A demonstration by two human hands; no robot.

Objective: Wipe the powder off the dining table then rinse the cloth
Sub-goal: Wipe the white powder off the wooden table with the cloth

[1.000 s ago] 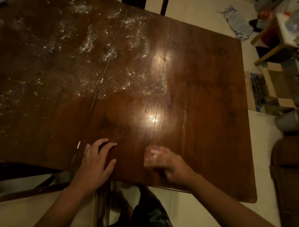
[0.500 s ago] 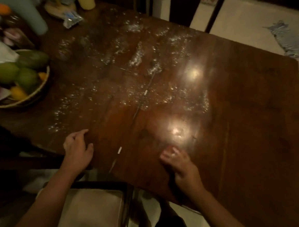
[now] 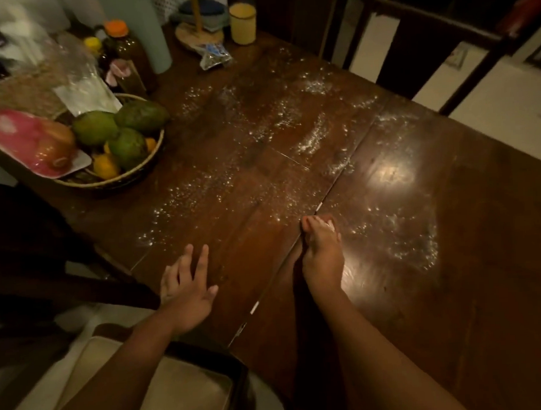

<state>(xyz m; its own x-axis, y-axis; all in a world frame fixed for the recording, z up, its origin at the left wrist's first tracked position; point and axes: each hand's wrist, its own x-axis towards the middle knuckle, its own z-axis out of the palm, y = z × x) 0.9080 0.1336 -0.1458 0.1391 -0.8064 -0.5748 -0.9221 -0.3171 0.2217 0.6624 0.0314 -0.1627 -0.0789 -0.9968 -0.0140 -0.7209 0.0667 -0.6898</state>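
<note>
White powder point(image 3: 312, 138) lies scattered over the middle of the dark wooden dining table point(image 3: 467, 258), with more patches near the front left point(image 3: 182, 205) and on the right point(image 3: 400, 230). My right hand point(image 3: 322, 255) rests on the table beside the seam between the leaves. Its fingers lie close together, point forward and are dusted white at the tips. My left hand point(image 3: 189, 289) lies flat near the table's front edge with fingers spread. No cloth is in view.
A woven fruit basket point(image 3: 128, 178) with green mangoes and a pink tray stands at the left. Behind it are bottles point(image 3: 126, 53), a yellow cup point(image 3: 242, 23), a wooden stand point(image 3: 198, 36) and a small plastic bag point(image 3: 214, 57). A cushioned chair point(image 3: 178, 391) is below me.
My right hand has slid forward along the table seam to the edge of the powder. My left hand stays at the front edge, and the view has swung left to the basket.
</note>
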